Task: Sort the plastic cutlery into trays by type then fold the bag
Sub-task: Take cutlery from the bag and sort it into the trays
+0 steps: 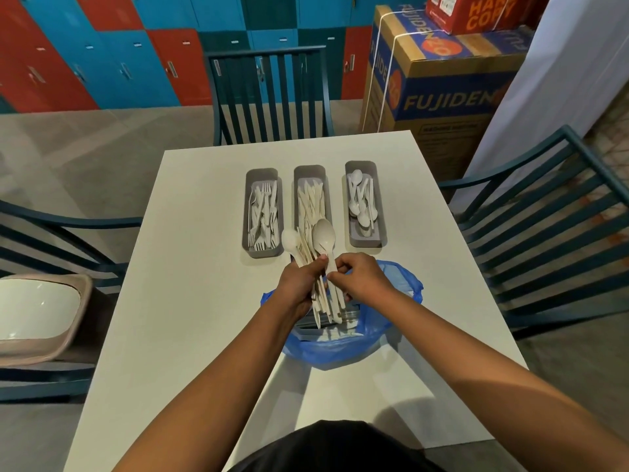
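Three grey trays stand in a row on the white table (190, 301): the left tray (262, 252) holds forks, the middle tray (309, 172) knives, the right tray (382, 216) spoons. Nearer to me lies an open blue plastic bag (340, 349) with more cutlery inside. My left hand (299, 287) grips a bundle of cream cutlery (318, 301) above the bag, a white spoon head sticking out at its top left. My right hand (360, 275) pinches the handle of a cream spoon (324, 238) in that bundle.
Dark teal slatted chairs stand at the far side (272, 93), the right (544, 212) and the left (51, 240). A beige seat (37, 311) is at the left. Stacked cardboard boxes (439, 83) stand beyond the table's far right corner.
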A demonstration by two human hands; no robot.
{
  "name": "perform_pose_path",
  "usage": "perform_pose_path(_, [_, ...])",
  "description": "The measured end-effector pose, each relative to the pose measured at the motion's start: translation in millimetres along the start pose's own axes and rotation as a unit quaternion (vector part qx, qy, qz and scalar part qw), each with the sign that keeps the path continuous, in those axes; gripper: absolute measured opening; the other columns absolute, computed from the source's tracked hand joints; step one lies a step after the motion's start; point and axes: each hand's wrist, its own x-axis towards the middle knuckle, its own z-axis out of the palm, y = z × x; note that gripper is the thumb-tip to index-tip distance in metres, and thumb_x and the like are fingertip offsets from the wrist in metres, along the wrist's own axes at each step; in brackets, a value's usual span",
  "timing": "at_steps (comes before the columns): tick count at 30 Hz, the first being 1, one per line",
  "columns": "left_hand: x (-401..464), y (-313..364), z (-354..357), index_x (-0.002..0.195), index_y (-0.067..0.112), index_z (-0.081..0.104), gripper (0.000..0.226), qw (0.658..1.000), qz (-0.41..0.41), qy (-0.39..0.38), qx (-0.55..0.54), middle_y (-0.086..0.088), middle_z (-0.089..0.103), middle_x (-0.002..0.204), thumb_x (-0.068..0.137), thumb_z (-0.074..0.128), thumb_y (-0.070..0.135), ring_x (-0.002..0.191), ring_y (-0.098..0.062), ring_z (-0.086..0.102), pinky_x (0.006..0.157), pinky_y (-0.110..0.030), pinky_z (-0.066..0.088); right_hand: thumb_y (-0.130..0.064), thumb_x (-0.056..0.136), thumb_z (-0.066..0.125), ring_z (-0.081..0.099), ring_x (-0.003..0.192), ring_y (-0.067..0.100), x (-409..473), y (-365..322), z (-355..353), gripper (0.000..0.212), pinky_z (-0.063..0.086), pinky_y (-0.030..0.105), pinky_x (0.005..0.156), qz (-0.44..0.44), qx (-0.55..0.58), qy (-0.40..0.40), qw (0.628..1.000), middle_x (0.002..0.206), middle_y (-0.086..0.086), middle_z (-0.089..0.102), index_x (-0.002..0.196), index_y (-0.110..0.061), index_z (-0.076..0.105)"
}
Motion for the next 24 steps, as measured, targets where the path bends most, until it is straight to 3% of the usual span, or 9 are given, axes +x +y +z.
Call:
perform_pose_path(3, [1,1,-3,0.114,-0.004,0.059,0.023,1.0,-0.006,0.002,-0.009,-0.018,0.067,0.088,0.094,0.051,0.006,0.062,-0.019,0.069,0.057,-0.031,0.059,-0.009,0.086,0.065,0.052,0.054,0.014,1,0,-1,0.022,0.054,0.028,0.049,0.026,0.066,-0.022,0.997,0.061,0.004,0.05,0.067,-0.016,0.055])
perform_pose_path(7, [4,4,-3,0.117,-0.005,0.059,0.028,0.999,-0.016,0.034,-0.008,-0.016,0.067,0.086,0.092,0.055,0.007,0.062,-0.02,0.067,0.054,-0.027,0.058,-0.01,0.088,0.063,0.053,0.055,0.016,10,2,-5,0.016,0.056,0.028,0.051,0.049,0.109,-0.009,0.993,0.062,0.006,0.05,0.074,-0.008,0.058])
perform_pose_path(11, [8,12,2,0.119,-0.004,0.057,0.029,0.998,-0.025,0.053,-0.017,-0.003,0.068,0.062,0.093,0.054,0.008,0.046,-0.009,0.062,0.041,-0.018,0.048,-0.007,0.091,0.057,0.051,0.054,0.016,23,4,-18,0.015,0.053,0.021,0.045,0.077,0.101,0.023,0.992,0.068,0.012,0.048,0.087,0.007,0.061])
perform_pose_path(14, [14,23,7,0.106,-0.001,0.061,0.017,0.998,-0.04,0.037,-0.04,-0.003,0.068,0.059,0.094,0.053,0.008,0.05,-0.011,0.064,0.041,-0.018,0.05,-0.007,0.09,0.056,0.054,0.053,0.017,37,5,-32,0.013,0.054,0.024,0.045,0.085,0.094,0.041,0.991,0.068,0.012,0.05,0.084,0.004,0.061])
perform_pose_path(18, [23,39,11,0.085,0.003,0.061,0.011,0.997,-0.055,0.033,-0.042,0.0,0.06,0.044,0.093,0.055,0.009,0.035,-0.01,0.056,0.039,-0.017,0.049,-0.004,0.088,0.052,0.049,0.049,0.017,61,6,-52,0.018,0.047,0.02,0.037,0.118,0.081,0.051,0.988,0.06,0.01,0.046,0.07,-0.003,0.051])
perform_pose_path(21, [34,48,13,0.083,0.003,0.061,0.012,0.997,-0.061,0.036,-0.043,-0.002,0.059,0.043,0.092,0.056,0.008,0.035,-0.012,0.056,0.04,-0.02,0.05,-0.004,0.088,0.051,0.049,0.05,0.021,82,10,-61,0.024,0.043,0.02,0.039,0.158,0.049,0.037,0.986,0.06,0.01,0.051,0.064,-0.005,0.05])
perform_pose_path(24, [44,58,16,0.082,0.004,0.062,0.013,0.996,-0.07,0.036,-0.039,-0.002,0.058,0.044,0.092,0.057,0.01,0.035,-0.013,0.055,0.04,-0.021,0.05,-0.005,0.087,0.05,0.052,0.056,0.025,106,15,-67,0.019,0.045,0.026,0.054,0.179,-0.005,0.034,0.983,0.063,0.011,0.054,0.068,-0.004,0.052])
